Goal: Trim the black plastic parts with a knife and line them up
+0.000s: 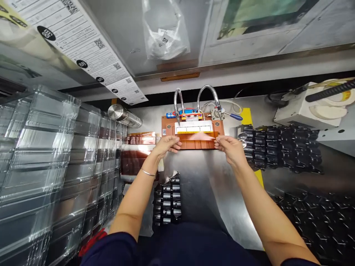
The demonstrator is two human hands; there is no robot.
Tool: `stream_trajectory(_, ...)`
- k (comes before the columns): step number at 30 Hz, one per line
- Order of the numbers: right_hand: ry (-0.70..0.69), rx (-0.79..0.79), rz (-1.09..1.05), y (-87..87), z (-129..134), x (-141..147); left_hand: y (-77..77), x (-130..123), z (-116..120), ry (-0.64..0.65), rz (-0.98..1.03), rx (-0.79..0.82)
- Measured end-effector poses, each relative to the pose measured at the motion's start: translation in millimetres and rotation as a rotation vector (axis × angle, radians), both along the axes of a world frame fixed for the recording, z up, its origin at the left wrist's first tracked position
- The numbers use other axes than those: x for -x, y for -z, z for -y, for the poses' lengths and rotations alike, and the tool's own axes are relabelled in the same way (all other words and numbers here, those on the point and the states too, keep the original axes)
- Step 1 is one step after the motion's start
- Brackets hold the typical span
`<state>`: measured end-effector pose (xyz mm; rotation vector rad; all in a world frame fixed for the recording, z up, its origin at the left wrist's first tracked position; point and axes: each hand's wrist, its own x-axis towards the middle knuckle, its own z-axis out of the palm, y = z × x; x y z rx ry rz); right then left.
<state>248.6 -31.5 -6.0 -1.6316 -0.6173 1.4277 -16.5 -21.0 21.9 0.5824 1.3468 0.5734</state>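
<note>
My left hand (168, 145) and my right hand (229, 146) pinch the two ends of a translucent amber film (196, 136), stretched between them. It lies over the front part of a brown fixture (165, 125). Behind the film's edge is a white perforated strip (192, 126) with rows of small dark holes and a yellow border. Two bent metal flexible hoses (208, 88) rise at the back of the fixture and curve down toward the strip. A blue-handled lever (235, 116) sticks out at its right. Whether the film touches the strip I cannot tell.
A stack of amber sheets (135, 159) lies left of the fixture. Clear plastic trays (50, 147) are piled high at far left, near a steel flask (124, 115). Black molded trays (280, 147) stand at right, with another black tray (168, 201) in front. A white tape dispenser (302, 103) stands back right.
</note>
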Motion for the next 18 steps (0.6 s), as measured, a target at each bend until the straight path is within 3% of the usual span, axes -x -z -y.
stream_trajectory(9,0.0,0.156,0.051,6.3,-33.2,9.1,28.5,-21.7,-22.5,-0.254,-0.198,0.001)
stream_trajectory(18,-0.008,0.204,0.071,5.2,-44.4,12.4,29.9,-24.5,-27.0,-0.303,-0.234,0.02)
